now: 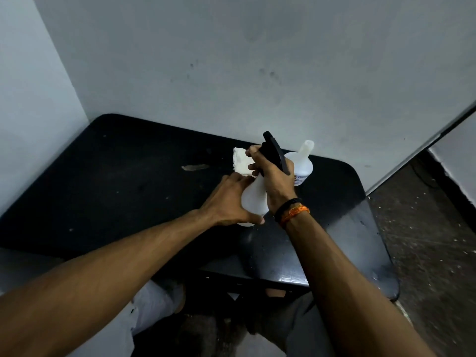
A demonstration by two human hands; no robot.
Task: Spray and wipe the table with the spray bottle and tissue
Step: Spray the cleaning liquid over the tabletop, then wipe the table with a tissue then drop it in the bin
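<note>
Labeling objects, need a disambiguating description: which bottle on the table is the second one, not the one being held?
On the black table, look toward the far right edge by the wall. Just behind the right hand, which grips the spray bottle, stands a second bottle. It is translucent white with a plain nozzle, a small printed label, and no black trigger head.

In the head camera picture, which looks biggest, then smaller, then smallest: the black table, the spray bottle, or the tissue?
1. black table
2. spray bottle
3. tissue; it is partly hidden and farther away, so that is unsure.
</note>
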